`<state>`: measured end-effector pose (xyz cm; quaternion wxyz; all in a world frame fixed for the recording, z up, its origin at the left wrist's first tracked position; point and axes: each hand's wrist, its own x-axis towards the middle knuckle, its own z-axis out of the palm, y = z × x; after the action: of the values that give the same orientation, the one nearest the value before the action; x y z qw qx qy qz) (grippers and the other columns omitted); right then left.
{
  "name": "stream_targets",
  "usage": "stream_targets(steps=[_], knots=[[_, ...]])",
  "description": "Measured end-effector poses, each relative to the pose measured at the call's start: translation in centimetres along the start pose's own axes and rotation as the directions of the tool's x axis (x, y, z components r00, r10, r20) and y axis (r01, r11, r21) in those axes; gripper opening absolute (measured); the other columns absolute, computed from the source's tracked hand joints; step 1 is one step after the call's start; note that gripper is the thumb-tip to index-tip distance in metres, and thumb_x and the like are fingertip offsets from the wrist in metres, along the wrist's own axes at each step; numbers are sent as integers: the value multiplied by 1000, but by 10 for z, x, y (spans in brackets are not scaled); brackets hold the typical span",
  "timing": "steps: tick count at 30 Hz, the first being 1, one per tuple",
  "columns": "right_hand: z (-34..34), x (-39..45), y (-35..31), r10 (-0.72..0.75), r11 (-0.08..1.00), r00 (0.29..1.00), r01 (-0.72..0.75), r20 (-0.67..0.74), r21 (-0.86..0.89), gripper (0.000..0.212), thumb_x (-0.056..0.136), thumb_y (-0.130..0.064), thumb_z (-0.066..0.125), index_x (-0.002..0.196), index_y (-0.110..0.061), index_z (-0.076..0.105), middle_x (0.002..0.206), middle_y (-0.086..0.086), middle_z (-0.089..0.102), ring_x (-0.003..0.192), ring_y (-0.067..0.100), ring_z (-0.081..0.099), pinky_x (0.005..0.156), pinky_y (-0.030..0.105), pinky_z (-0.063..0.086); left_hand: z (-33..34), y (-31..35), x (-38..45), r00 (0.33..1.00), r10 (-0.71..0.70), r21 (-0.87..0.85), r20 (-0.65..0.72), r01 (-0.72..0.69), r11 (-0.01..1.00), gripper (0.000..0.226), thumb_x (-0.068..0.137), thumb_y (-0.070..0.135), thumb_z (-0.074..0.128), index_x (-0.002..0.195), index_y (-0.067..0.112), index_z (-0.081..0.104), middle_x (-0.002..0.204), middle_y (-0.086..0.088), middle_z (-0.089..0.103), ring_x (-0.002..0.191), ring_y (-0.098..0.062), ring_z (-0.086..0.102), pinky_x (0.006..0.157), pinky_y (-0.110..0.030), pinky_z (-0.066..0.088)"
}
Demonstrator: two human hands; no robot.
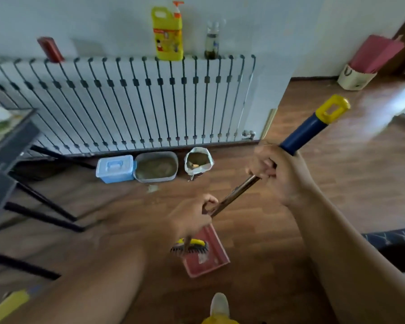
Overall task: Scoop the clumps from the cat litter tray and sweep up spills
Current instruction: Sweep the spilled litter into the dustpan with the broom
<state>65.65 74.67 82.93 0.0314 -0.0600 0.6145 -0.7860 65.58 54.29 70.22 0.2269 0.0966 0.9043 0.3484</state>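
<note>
A person stands on a brown wood floor (325,206) and holds a broom (241,185) with both hands. The right hand (276,174) is wrapped around the long handle, just below its blue grip and yellow end cap. The left hand (192,218) is lower down and curls around the thin metal part of the same handle. The two hands are apart, one high and one low, and both are closed tight on the broom.

The broom's dark bristles, with a yellow top, sit at the near end, right at the mouth of a red dustpan (206,253). The dustpan lies flat on the floor, just in front of the person's foot in a pale shoe (219,305). A few light bits are inside the pan (too blurry to say what they are).

Farther away, against the wall, a grey litter tray (156,167) full of sandy litter sits on the floor. A light blue box with a lid (115,168) touches its left side. A white bag (198,163), open at the top, stands just to the right of the tray. A small pale spill (153,188) lies on the floor just in front of the tray.

Behind them is a white radiator (126,101). A yellow bottle (167,33) and a clear bottle (212,40) stand on top of it.
</note>
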Motion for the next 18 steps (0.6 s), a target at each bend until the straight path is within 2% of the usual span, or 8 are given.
stream_targets(steps=[4, 6, 9, 12, 14, 15, 16, 18], knots=[[-18, 34, 12, -16, 994, 997, 24, 70, -106, 34, 88, -11, 52, 58, -14, 36, 47, 3, 31, 50, 23, 28, 73, 49, 37, -4, -21, 6, 984, -146, -44, -98, 142, 989, 54, 86, 25, 67, 136, 38, 53, 123, 10, 65, 105, -8, 61, 90, -24, 47], [-19, 46, 20, -8, 989, 998, 16, 57, -149, 35, 91, -7, 49, 59, -12, 37, 48, 3, 35, 50, 23, 32, 75, 51, 45, -2, -28, 6, 968, -205, -38, -145, 202, 979, 57, 85, 25, 67, 139, 36, 51, 124, 7, 64, 106, -10, 61, 90, -25, 48], [-16, 58, 27, -62, 977, 998, 57, -19, -207, 32, 91, -6, 50, 59, -6, 41, 53, 9, 40, 55, 24, 39, 67, 40, 46, -1, -35, 6, 937, -288, -69, -199, 279, 958, 60, 84, 24, 64, 141, 32, 49, 116, 6, 66, 99, -12, 63, 88, -28, 52], [-11, 71, 44, -116, 907, 988, 63, -103, -417, 26, 86, -19, 53, 69, 1, 51, 64, 9, 48, 63, 16, 45, 61, 30, 39, -5, -43, 3, 904, -341, -107, -257, 324, 940, 53, 85, 18, 62, 136, 28, 51, 93, 7, 69, 81, -12, 68, 82, -32, 56], [-11, 78, 59, -66, 764, 986, -47, -151, -643, 29, 83, -40, 51, 73, -13, 54, 71, 1, 56, 70, 18, 52, 69, 40, 43, -8, -48, 4, 891, -359, -130, -278, 336, 933, 49, 87, 16, 61, 134, 26, 52, 88, 7, 68, 76, -11, 69, 78, -31, 57], [-10, 80, 63, -42, 626, 983, -114, -179, -772, 34, 83, -48, 46, 73, -16, 52, 73, -1, 58, 73, 22, 54, 72, 43, 43, -10, -50, 6, 888, -363, -137, -282, 337, 932, 47, 88, 16, 60, 134, 25, 52, 88, 7, 68, 75, -10, 69, 75, -30, 56], [-9, 80, 66, -11, 482, 982, -161, -190, -861, 40, 84, -55, 42, 71, -18, 50, 73, 0, 58, 73, 25, 54, 72, 42, 43, -12, -52, 8, 888, -363, -137, -283, 337, 931, 45, 90, 16, 61, 134, 25, 52, 88, 7, 68, 74, -10, 69, 74, -28, 55], [-5, 81, 72, 74, 355, 977, -214, -201, -910, 51, 89, -62, 38, 67, -18, 50, 65, 1, 57, 66, 26, 56, 62, 38, 43, -17, -55, 13, 893, -357, -131, -273, 333, 934, 43, 92, 18, 62, 133, 25, 51, 89, 8, 66, 75, -10, 68, 72, -28, 55]])
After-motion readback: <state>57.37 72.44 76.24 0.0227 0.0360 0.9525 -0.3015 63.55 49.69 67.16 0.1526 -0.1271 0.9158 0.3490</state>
